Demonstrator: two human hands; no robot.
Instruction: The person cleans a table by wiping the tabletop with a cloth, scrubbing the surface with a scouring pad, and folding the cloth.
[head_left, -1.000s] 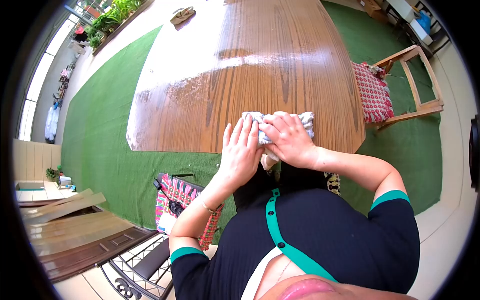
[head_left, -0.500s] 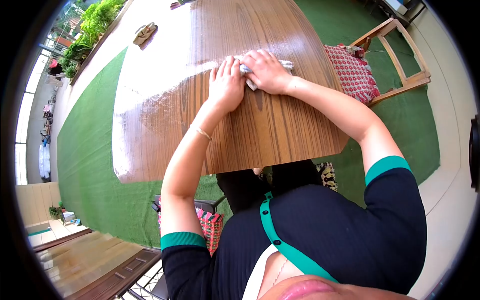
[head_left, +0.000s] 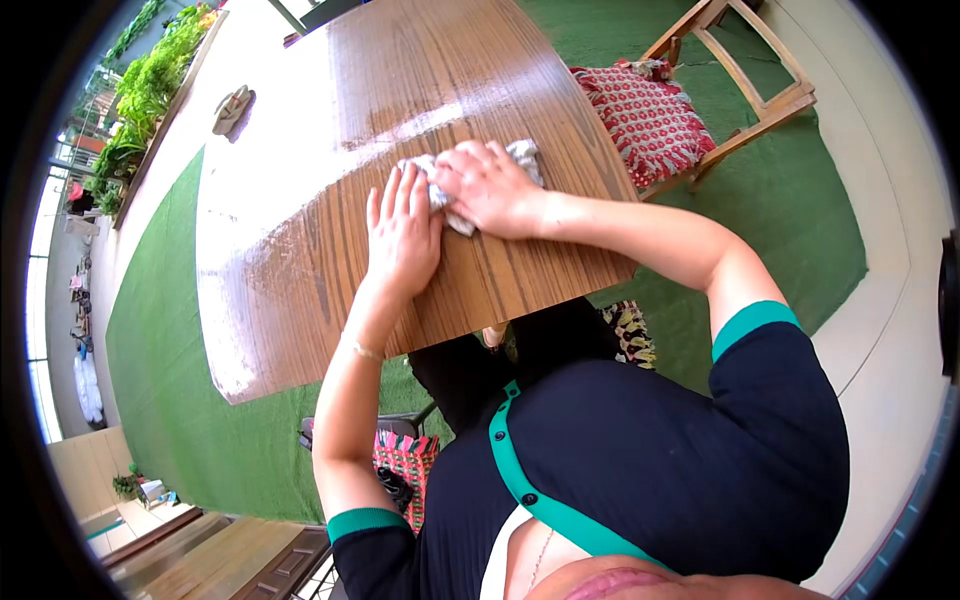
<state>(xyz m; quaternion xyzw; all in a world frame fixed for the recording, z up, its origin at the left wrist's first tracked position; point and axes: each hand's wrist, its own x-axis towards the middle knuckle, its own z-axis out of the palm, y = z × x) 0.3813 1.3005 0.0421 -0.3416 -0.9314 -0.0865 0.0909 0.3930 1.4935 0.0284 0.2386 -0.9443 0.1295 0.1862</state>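
A crumpled white cloth [head_left: 524, 153] lies on the wood-grain table [head_left: 330, 250]. My right hand [head_left: 488, 190] presses flat on the cloth, its fingers pointing left and the cloth sticking out around them. Just to its left, my left hand [head_left: 405, 230] rests on the tabletop with fingers stretched forward, their tips beside the cloth's left edge. The table surface looks shiny with streaks of glare on its left half.
A wooden chair [head_left: 765, 110] with a red and white patterned cushion [head_left: 645, 120] stands at the table's right side. Sandals [head_left: 232, 110] appear beyond the left edge. Green carpet [head_left: 150, 380] surrounds the table; plants [head_left: 150, 90] line the upper left.
The view has shifted, so the table sits further left and lower. My left hand's fingers are more spread, and more of the cloth shows between my hands.
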